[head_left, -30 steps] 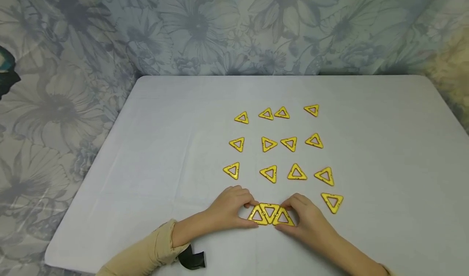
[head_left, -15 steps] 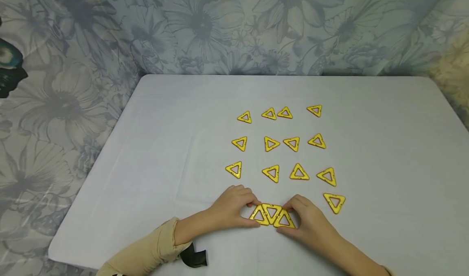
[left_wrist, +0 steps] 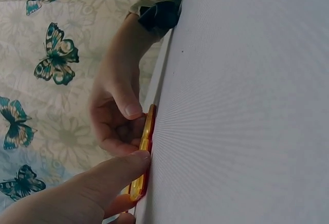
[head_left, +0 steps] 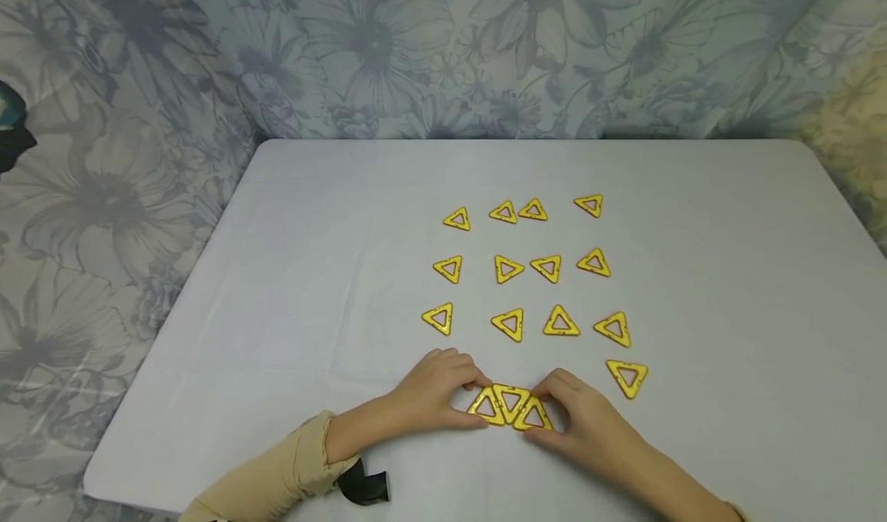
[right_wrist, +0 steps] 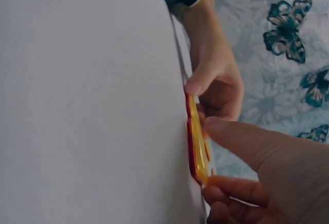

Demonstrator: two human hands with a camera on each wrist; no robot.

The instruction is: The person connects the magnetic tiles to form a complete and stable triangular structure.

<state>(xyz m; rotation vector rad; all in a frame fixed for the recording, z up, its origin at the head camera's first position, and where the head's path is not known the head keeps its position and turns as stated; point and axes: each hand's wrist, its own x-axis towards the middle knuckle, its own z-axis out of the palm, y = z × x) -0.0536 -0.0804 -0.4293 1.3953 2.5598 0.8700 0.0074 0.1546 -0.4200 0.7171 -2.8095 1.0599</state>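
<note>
Near side: left hand (head_left: 438,393) pinches left triangle (head_left: 497,408), right hand (head_left: 589,412) pinches right triangle (head_left: 524,413) (middle triangle (head_left: 511,389) between, touching both).

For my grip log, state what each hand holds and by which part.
The left hand pinches the left yellow triangle of a row of three by its far corner and near edge; the right hand pinches the right yellow triangle likewise.
</note>
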